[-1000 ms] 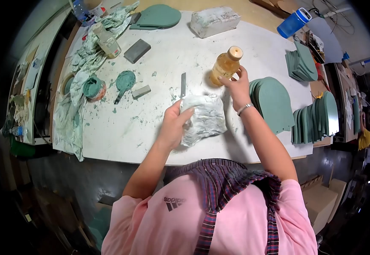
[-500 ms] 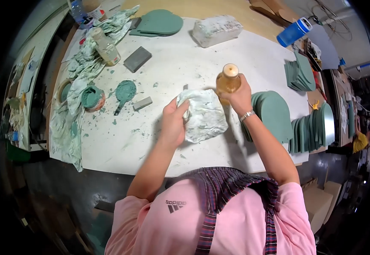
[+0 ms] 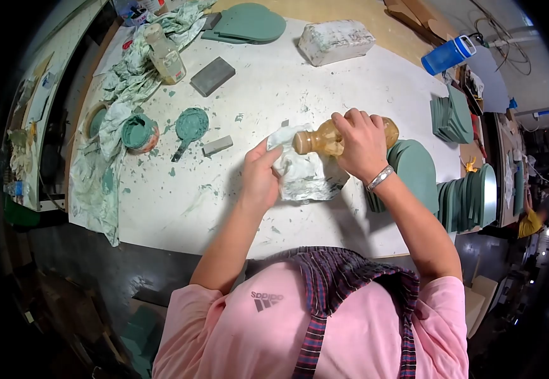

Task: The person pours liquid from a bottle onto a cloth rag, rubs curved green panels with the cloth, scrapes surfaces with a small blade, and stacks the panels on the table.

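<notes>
A white, green-stained rag (image 3: 306,177) is pinched at its left edge by my left hand (image 3: 262,177). Over the rag's upper right part, my right hand (image 3: 363,145) grips an amber plastic bottle (image 3: 328,140) from above, fingers wrapped round it. The bottle lies nearly level, its pale top pointing left toward the rag. Whether liquid comes out cannot be made out. Close to my right wrist stands a row of green rounded panels (image 3: 415,174).
On the left are a tub of green paste (image 3: 138,131), a paste-covered spatula (image 3: 191,125), a small grey block (image 3: 217,146), a dark grey block (image 3: 212,76) and a clear bottle (image 3: 165,57). A white block (image 3: 336,43) and blue bottle (image 3: 448,55) stand farther back.
My right hand has tipped the amber bottle from upright to nearly level, bringing its top over the rag. My left hand keeps hold of the rag. The whole view has shifted slightly.
</notes>
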The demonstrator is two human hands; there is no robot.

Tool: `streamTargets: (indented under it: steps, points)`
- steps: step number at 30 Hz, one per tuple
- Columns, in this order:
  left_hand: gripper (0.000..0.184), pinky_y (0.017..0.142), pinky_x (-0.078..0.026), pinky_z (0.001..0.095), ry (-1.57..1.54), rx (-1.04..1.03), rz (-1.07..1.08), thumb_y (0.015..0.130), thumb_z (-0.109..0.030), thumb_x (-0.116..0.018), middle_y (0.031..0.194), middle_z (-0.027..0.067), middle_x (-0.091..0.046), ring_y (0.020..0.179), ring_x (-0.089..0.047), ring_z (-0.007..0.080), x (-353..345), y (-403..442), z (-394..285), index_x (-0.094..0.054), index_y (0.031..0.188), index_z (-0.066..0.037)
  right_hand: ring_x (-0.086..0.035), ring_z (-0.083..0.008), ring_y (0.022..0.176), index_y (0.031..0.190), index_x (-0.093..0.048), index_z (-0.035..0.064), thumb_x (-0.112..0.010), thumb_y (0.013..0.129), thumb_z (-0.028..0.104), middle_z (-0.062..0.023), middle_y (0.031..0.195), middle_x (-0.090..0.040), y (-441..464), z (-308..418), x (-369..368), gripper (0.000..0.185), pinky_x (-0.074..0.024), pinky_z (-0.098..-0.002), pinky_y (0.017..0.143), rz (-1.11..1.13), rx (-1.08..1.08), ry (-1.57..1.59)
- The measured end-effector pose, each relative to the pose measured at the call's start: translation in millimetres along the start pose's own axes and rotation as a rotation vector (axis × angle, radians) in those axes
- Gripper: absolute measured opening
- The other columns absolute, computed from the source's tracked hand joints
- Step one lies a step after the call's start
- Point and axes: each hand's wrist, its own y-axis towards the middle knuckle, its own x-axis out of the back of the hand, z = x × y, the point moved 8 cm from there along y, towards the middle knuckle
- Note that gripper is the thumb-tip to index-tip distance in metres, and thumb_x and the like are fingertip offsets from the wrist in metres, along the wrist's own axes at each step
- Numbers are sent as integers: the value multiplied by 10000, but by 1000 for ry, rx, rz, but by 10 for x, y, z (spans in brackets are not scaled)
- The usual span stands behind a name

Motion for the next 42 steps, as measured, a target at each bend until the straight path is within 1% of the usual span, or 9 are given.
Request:
streamTargets:
  steps: [6,16,19,22,27,32,35,39,42]
  points:
    - [354,922,-533,358,11,-21,33,960,-17,-419,1175,194,-632,1041,-654,246,49,21,-13,-491,1282,112,-533,-260,825,952,-584,126,-688,599,77,-77,859,-517,118,-29,121,371,-371,-381,731,17,35,-188]
    - [359,907,-540,353,18,2,22,965,-32,-426,1179,191,-632,1029,-658,239,2,-40,-46,-488,1287,112,-560,-258,835,967,-616,123,-686,608,80,-74,849,-547,139,-160,46,368,-358,-370,724,22,-49,-56]
    - [362,909,-537,354,21,8,57,964,-32,-431,1187,195,-629,1027,-658,235,-18,-66,-54,-487,1292,109,-601,-292,864,1035,-633,105,-695,631,65,-104,894,-611,169,-371,-30,411,-421,-400,751,-45,-219,128]
    - [358,909,-535,355,3,4,55,963,-31,-435,1194,197,-626,1026,-657,238,-33,-90,-50,-493,1287,108,-656,-243,1005,1161,-595,16,-809,520,-41,-132,1106,-669,158,-736,-187,678,-496,-376,937,-101,-535,570]
    - [352,974,-495,377,50,-3,85,974,-47,-429,1221,204,-609,1107,-623,264,-182,-166,-63,-495,1282,110,-633,-223,1042,1168,-572,-3,-792,553,-124,-92,1121,-663,6,-1046,-530,664,-485,-355,960,-112,-718,956]
    - [349,935,-517,363,93,-14,69,981,-39,-436,1188,202,-623,1060,-640,245,-364,-257,14,-482,1290,116,-615,-227,1100,1185,-564,-11,-786,612,-80,-109,1157,-652,-255,-1247,-611,619,-466,-343,985,31,-779,876]
    - [341,939,-513,361,147,-2,92,984,-37,-436,1195,199,-619,1065,-636,243,-522,-301,140,-488,1285,116,-525,-321,1233,1294,-516,2,-769,691,49,-191,1304,-562,-636,-1086,233,656,-395,-391,1067,-109,-484,476]
    - [338,939,-510,350,246,-45,194,987,-35,-439,1198,186,-619,1062,-634,230,-973,-299,274,-495,1286,113,-377,-379,1331,1303,-502,-24,-766,700,130,-234,1402,-444,-1796,-1329,905,676,-329,-439,1109,-211,-693,216]
    - [340,940,-501,333,468,-87,311,978,-42,-450,1214,147,-624,1056,-630,190,-1506,-228,508,-532,1289,67,-429,-376,1295,1302,-498,-44,-772,702,131,-247,1373,-468,-2582,-1595,921,682,-355,-425,1087,-266,-826,87]
